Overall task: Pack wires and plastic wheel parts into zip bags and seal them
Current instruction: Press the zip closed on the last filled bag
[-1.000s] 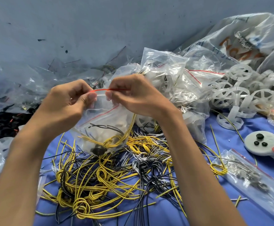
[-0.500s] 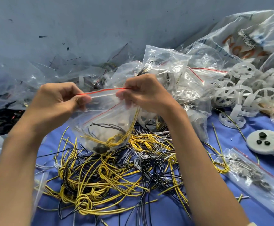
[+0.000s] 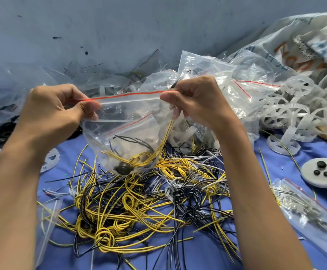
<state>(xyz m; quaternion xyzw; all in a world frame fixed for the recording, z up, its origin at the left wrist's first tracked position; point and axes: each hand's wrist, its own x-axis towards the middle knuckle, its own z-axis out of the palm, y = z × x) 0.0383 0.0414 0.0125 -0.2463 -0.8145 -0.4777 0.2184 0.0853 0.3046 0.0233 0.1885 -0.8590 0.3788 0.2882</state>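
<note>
Loose wires (image 3: 131,213) heaped nearest await packing. Above them the left hand (image 3: 57,112) and right hand (image 3: 197,102) each pinch an end of the zip bag (image 3: 127,123) (a yellow bundle (image 3: 139,159) inside), its seal seemingly closed. Beyond, plastic wheels (image 3: 287,115) lie unbagged.

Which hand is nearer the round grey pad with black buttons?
Right. The right hand pinches the right corner of the zip bag, up and left of the pad; the left hand pinches the bag's left corner, farther away.
</note>
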